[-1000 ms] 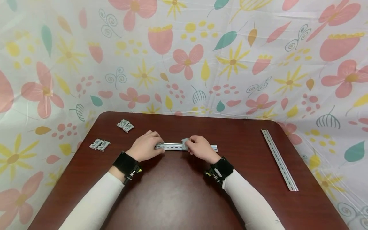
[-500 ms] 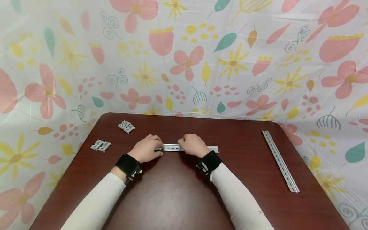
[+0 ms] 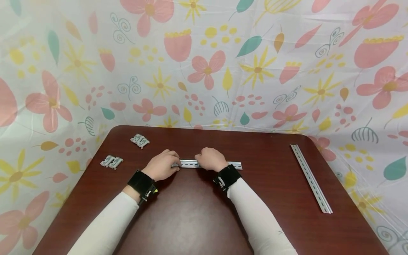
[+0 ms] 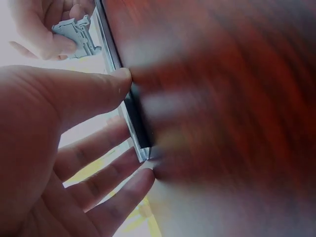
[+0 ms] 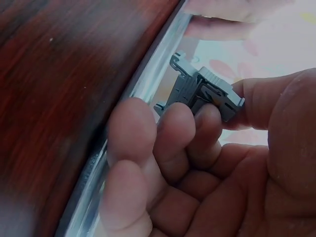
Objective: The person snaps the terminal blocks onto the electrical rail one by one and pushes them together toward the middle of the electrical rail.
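Note:
A slotted silver DIN rail [image 3: 188, 163] lies crosswise near the middle of the table. My left hand [image 3: 161, 165] grips its left end, thumb [image 4: 98, 86] on the near edge and fingers on the far side. Between thumb and fingers, my right hand [image 3: 211, 159] pinches a grey terminal block [image 5: 207, 91]. In the right wrist view, the block's clip feet point at the rail, tilted and right beside it. The head view hides the block behind the right hand. The left wrist view shows the same block [image 4: 79, 37] at the rail's edge.
Two small groups of grey terminal blocks lie at the left, one group [image 3: 139, 140] farther back and another group [image 3: 111, 162] closer to the left edge. A second, longer DIN rail [image 3: 310, 179] lies at the right of the brown table [image 3: 191, 212]. A flowered curtain [image 3: 207, 88] hangs behind.
My right hand has moved a little left along the rail with the terminal block and turned, so the block is now hidden in the head view. The left hand stays at the rail's end.

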Demonstrator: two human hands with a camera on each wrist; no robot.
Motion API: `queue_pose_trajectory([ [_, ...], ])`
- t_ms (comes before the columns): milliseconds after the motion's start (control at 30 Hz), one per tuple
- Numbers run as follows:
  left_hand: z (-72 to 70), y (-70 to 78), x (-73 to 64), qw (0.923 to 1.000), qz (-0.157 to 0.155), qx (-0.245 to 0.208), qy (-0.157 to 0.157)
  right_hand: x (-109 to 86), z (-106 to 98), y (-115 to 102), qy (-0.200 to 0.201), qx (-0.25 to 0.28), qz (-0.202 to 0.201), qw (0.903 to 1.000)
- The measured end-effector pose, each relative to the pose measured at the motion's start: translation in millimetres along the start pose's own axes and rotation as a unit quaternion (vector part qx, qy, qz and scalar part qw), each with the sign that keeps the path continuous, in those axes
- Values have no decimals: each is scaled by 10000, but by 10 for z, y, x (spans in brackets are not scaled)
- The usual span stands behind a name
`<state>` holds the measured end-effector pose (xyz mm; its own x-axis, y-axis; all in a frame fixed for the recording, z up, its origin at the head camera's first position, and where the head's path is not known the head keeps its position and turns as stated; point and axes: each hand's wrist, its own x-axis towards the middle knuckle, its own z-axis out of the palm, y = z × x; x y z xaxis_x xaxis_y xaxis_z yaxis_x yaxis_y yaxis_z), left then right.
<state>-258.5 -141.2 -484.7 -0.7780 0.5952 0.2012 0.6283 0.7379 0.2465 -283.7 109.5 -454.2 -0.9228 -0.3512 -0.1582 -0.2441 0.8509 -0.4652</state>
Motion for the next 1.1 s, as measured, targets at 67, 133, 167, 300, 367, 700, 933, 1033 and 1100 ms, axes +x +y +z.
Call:
queue_pose_trajectory([
  [67,0,4,-6,10000,50,7,14,5,6,-16,-36,-109,9,9999],
  [133,-4,11,-9,9999,103,16,26,14,10,-27,-65,-183,12,9998],
  [167,-8,15,-11,9999,115,21,45,21,8,-33,-103,-186,23,9998],
  [300,-20,26,-18,9999,95,15,93,80,3,-32,-271,-170,34,9995],
  [367,-20,28,-21,9999,84,-10,89,156,53,39,-286,-312,-32,9991],
  [700,14,15,3,9996,115,179,172,85,65,-54,-144,-698,178,9973],
  [933,9,24,16,9995,83,199,214,42,93,-93,-15,-850,225,9961],
  [1033,6,23,8,9996,49,190,222,42,109,-101,12,-859,217,9961],
  [1100,11,17,3,9996,40,182,229,38,115,-112,24,-868,227,9960],
])
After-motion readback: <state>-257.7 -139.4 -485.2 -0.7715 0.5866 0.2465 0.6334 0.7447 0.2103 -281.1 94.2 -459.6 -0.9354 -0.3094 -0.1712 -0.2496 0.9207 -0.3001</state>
